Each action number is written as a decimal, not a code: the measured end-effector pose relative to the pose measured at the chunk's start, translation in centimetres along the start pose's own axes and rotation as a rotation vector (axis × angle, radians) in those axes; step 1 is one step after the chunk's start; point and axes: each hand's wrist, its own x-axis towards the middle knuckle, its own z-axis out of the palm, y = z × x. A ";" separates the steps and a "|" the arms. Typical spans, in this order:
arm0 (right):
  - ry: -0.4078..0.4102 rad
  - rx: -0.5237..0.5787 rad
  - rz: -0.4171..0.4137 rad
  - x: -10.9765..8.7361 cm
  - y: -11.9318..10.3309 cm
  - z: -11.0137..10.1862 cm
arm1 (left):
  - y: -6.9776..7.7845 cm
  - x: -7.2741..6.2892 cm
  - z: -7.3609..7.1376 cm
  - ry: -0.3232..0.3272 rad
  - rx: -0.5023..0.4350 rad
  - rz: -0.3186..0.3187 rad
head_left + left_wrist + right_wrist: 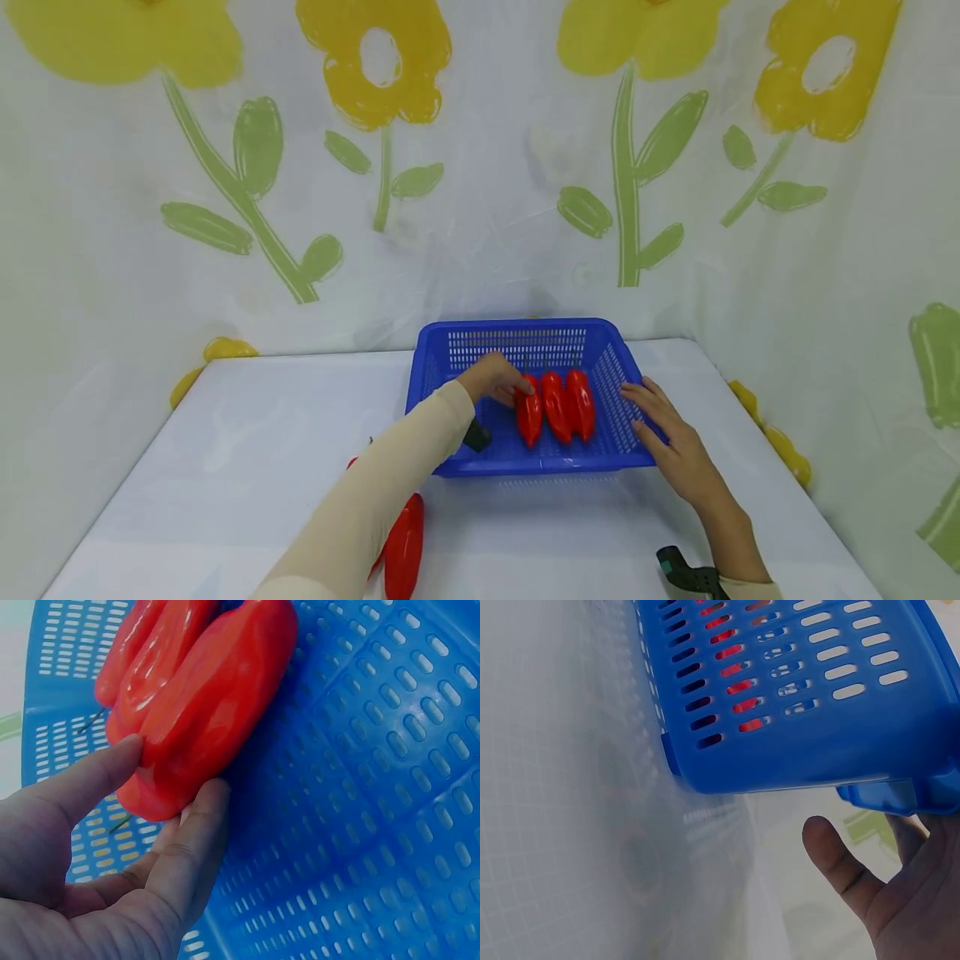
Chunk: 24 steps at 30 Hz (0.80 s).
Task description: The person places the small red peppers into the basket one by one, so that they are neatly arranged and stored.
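Observation:
A blue plastic basket (517,326) with slotted walls stands at the back of the table. Inside it, three long glossy red peppers lie side by side, thin stems toward the far wall. My left hand (491,379) reaches in and pinches the leftmost red pepper (529,423) near its stem end. In the left wrist view, the thumb is on one side of that pepper (225,686) and the fingers on the other. My right hand (673,446) rests at the basket's right rim, fingers on the edge and thumb spread apart, as the right wrist view also shows.
More red peppers (405,546) lie on the white table (247,450) left of the basket's front, partly hidden by my left sleeve (397,475). A flower-printed curtain (495,208) hangs close behind the basket. A dark wrist device (690,575) is on my right wrist.

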 end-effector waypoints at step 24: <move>-0.011 -0.010 0.015 0.1 0.1 0.1 | -0.3 -0.6 0.1 -0.039 -0.023 0.036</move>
